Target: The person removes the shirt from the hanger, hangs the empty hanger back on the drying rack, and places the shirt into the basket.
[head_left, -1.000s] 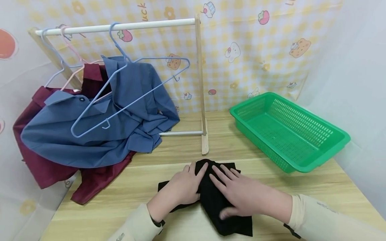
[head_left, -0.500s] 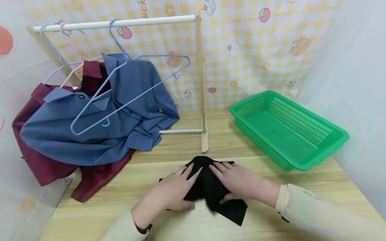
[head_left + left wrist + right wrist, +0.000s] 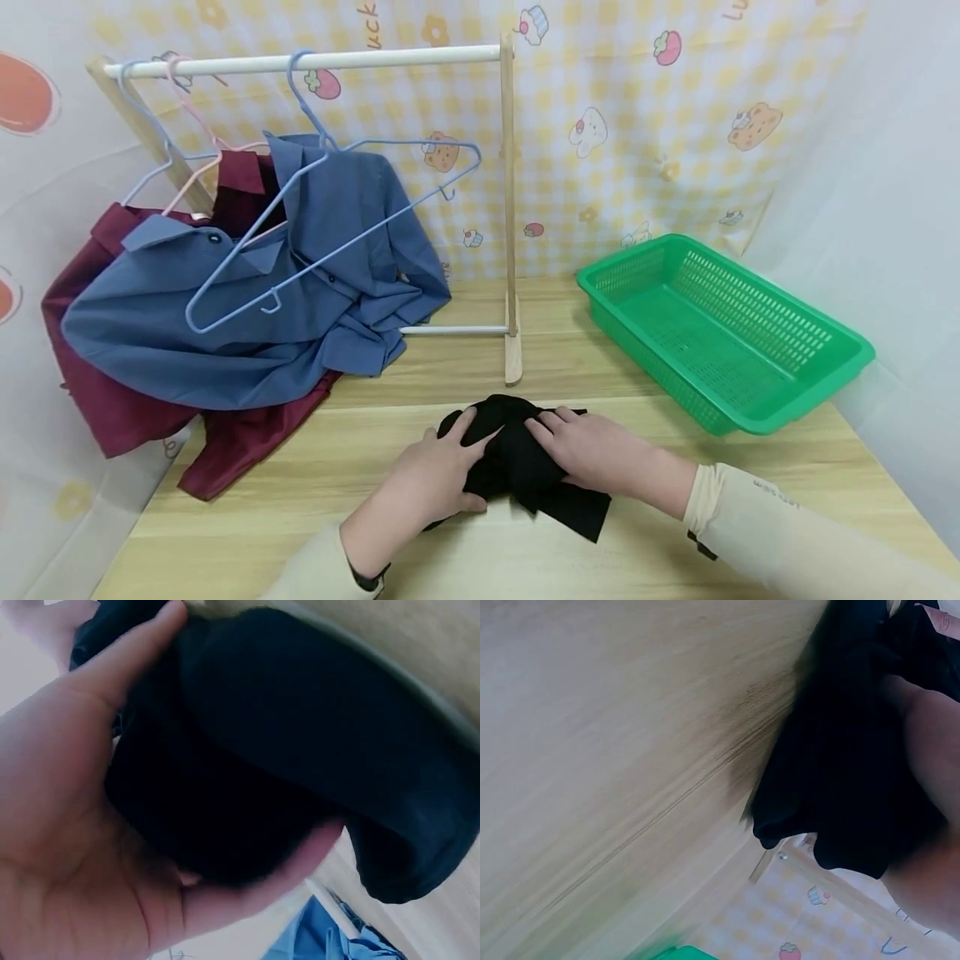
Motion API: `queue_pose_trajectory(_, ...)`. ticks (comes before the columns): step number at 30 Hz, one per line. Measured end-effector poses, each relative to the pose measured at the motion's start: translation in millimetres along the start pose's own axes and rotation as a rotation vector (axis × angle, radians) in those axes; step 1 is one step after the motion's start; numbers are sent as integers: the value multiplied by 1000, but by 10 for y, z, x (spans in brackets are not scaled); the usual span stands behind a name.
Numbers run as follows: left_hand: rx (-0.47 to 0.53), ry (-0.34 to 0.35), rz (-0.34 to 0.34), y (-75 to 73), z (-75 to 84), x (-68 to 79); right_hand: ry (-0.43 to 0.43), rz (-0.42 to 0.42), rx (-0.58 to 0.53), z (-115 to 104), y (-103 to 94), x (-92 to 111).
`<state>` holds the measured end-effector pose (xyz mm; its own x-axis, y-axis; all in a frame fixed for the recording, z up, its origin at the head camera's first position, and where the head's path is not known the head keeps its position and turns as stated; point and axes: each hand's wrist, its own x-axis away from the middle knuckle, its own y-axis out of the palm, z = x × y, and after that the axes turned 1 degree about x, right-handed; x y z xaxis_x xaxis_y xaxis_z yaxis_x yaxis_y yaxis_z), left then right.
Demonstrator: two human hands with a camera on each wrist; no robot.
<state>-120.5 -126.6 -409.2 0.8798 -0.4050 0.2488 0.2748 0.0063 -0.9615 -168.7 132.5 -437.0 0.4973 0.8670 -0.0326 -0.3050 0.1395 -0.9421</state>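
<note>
A crumpled black cloth [image 3: 525, 450] lies bunched on the wooden table, low in the middle of the head view. My left hand [image 3: 431, 475] grips its left side. In the left wrist view the thumb and a finger of that hand curl round the dark folds [image 3: 247, 742]. On the other side, my right hand [image 3: 600, 450] holds the cloth with bent fingers. The right wrist view shows its thumb pushed into the fabric [image 3: 840, 757]. A flat black corner sticks out below the right hand. Folds hide several fingertips.
A rack [image 3: 510, 208] stands at the back left, with blue and pink hangers. A blue shirt [image 3: 225, 342] and a dark red garment [image 3: 123, 417] hang there. In front of the shirt hangs a bare blue hanger [image 3: 360, 242]. A green basket [image 3: 720, 333] stands at right.
Both hands, spread flatter on the cloth earlier, now curl into it. The cloth is bunched more tightly, its left edge drawn in and its lower right part gathered upward.
</note>
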Motion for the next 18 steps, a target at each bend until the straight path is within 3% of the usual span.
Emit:
queue_pose_trajectory(5,118,27,-9,19,-49,-61,-6,12,-33,30,4,-9)
queue_pose_trajectory(12,233,116,-18,-4,-183,-175,0,10,-185,43,-49,-40)
queue_pose_trajectory(18,401,124,17,-181,-193,-287,44,-3,-285,115,-281,-50)
